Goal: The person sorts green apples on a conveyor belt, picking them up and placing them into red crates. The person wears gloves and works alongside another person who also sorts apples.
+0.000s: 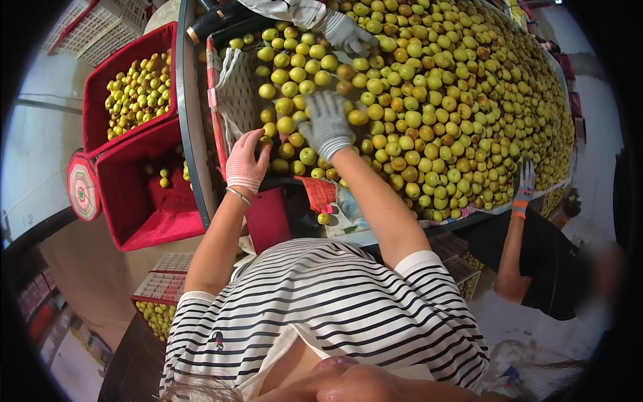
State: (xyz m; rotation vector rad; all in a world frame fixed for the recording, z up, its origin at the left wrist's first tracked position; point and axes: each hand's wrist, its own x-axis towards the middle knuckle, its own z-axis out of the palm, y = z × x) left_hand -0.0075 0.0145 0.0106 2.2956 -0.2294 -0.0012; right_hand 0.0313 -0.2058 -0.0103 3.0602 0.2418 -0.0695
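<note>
My left hand (245,163), in a pink-and-white striped knit glove, is at the left edge of the fruit. Its thumb and fingers curve about a jujube (264,141); whether they grip it is not clear. Palm down over the spread of yellow-green jujubes (432,110), my right hand (326,123) wears a grey glove with a striped cuff. Its fingers are extended and slightly blurred, and anything beneath the palm is hidden. Beyond my left hand, a pale woven sheet (241,90) slopes down beside the red-edged rim.
Opposite, a co-worker's grey-gloved hand (349,35) reaches into the fruit. Another person's gloved hand (524,188) rests at the right edge. Left of the table stand a red-lined crate (95,115) of jujubes and another red-lined crate (145,216) with a few. A round patterned stool (82,188) adjoins them.
</note>
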